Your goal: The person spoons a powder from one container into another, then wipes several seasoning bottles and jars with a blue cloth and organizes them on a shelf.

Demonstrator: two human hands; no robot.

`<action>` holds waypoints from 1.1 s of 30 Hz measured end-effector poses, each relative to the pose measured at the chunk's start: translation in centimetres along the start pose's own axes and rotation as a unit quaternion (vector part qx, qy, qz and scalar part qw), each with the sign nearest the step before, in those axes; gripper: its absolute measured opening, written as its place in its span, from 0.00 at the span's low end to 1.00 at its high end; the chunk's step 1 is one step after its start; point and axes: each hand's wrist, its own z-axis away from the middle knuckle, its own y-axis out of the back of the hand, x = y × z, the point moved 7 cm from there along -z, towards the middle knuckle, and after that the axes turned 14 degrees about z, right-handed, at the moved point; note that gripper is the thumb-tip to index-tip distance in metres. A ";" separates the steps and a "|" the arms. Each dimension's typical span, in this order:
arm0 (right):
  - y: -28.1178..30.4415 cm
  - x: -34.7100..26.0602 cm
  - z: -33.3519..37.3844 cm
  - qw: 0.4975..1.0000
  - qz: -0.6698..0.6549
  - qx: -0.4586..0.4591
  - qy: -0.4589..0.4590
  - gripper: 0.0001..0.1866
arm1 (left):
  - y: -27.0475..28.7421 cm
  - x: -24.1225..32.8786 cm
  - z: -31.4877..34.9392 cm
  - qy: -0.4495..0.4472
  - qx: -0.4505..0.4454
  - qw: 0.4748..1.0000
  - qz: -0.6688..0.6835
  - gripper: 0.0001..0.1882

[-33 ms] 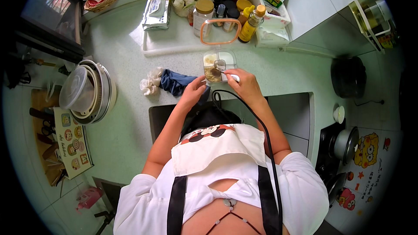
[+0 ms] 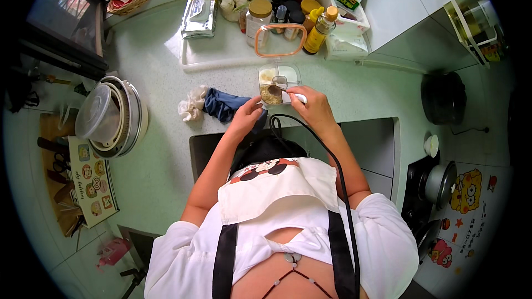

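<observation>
A clear divided seasoning box (image 2: 300,80) sits on the counter, its orange-rimmed lid (image 2: 281,54) raised at the back. Whitish contents fill some compartments, and a brownish grainy seasoning (image 2: 269,97) lies in the front left one. My right hand (image 2: 311,108) is closed on the white handle of a small spoon (image 2: 275,91), whose dark bowl is over the brown seasoning. At the box's front left corner, my left hand (image 2: 247,114) has its fingers extended; whether they touch the box I cannot tell. Dark blue cloth (image 2: 223,105) with whitish gathered fabric (image 2: 192,105) lies beside that hand.
A white tray (image 2: 221,62) behind the box carries jars, bottles and packets. Stacked bowls and strainers (image 2: 133,116) stand at left. The sink (image 2: 368,138) opens below my forearms, and a black cable (image 2: 327,141) crosses near my right arm. Pots (image 2: 440,182) are at far right.
The spoon's bowl has shifted very slightly up and away within the front left compartment. Both hands stay nearly in place.
</observation>
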 end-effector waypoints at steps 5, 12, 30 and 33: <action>-0.1 -0.4 -0.1 1.000 -0.002 -0.002 0.025 0.10 | 0.1 -0.3 -0.1 -0.008 0.000 1.000 -0.002 0.24; -1.0 -0.2 0.1 1.000 0.003 -0.012 0.026 0.10 | -0.2 0.2 0.1 -0.015 0.001 1.000 0.001 0.24; -1.3 0.1 -0.1 0.999 -0.036 -0.021 0.012 0.10 | -0.1 0.0 0.1 -0.002 -0.003 1.000 0.002 0.24; -1.2 0.5 -0.1 0.999 -0.031 -0.026 -0.005 0.10 | -0.1 0.2 0.2 0.001 0.000 1.000 0.001 0.24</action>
